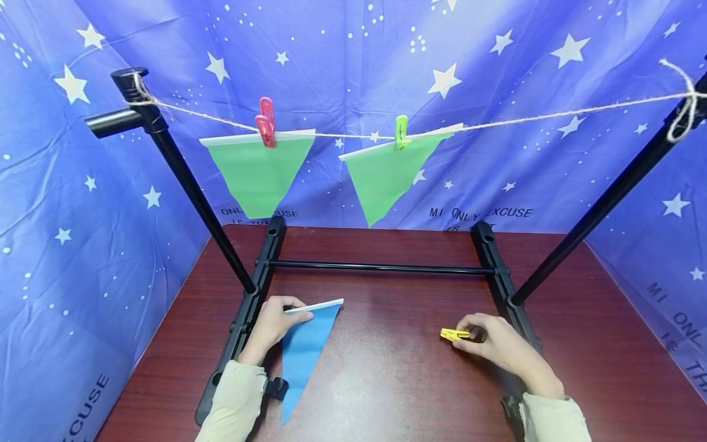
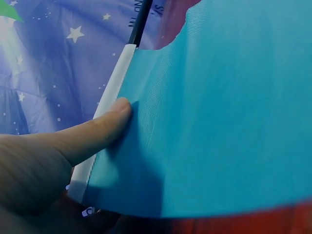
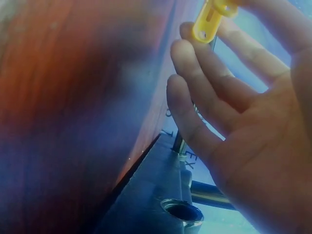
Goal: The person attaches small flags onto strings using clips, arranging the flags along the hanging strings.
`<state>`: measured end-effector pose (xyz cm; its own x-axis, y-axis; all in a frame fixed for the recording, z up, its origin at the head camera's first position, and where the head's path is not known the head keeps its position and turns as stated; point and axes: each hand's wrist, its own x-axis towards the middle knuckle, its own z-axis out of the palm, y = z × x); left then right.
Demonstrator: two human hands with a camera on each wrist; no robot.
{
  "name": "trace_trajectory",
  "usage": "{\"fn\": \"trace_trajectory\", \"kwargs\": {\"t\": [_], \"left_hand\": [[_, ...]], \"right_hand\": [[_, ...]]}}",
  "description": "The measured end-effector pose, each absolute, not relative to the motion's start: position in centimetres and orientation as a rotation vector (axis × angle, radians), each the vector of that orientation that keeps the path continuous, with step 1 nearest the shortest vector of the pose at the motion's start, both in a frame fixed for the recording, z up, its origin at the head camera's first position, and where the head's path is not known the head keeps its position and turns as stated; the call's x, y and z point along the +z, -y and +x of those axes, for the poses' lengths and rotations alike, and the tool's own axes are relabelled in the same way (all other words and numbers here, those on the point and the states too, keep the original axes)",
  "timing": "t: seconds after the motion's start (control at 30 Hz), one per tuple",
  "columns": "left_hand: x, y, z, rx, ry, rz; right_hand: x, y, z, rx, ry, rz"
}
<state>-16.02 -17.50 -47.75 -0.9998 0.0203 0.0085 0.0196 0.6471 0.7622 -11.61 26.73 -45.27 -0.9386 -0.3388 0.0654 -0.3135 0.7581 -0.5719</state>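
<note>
My left hand pinches the white top edge of a blue pennant flag. In the left wrist view the thumb presses on the blue cloth, and the other fingers are hidden behind it. Held above the table, a yellow clothespin is between the thumb and fingers of my right hand. The right wrist view shows part of the yellow clothespin at its upper edge. Overhead, a red clothespin and a green clothespin clip two green pennant flags to a string.
The string is tied between two black posts of a stand. A black crossbar joins its feet on the dark red table. Blue star-patterned cloth surrounds the table at the back and sides.
</note>
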Motion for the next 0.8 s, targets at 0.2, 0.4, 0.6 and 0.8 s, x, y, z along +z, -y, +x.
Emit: {"fn": "trace_trajectory", "kwargs": {"t": [0.2,0.4,0.6,0.8], "left_hand": [[-47.2,17.7,-16.0,1.381,-2.828,0.057],[-46.7,17.7,-15.9,1.410,-2.828,0.097],[-46.2,17.4,-15.9,1.400,-2.848,0.131],[-45.6,17.0,-15.8,1.405,-2.835,0.162]], "right_hand": [[-44.9,-26.7,-11.7,-0.983,-2.861,-0.506],[-44.7,-26.5,-11.5,-0.990,-2.945,-0.641],[-44.5,-26.4,-11.4,-0.954,-3.074,-0.721],[-44.0,-26.5,-11.5,-0.969,-3.128,-0.688]]}}
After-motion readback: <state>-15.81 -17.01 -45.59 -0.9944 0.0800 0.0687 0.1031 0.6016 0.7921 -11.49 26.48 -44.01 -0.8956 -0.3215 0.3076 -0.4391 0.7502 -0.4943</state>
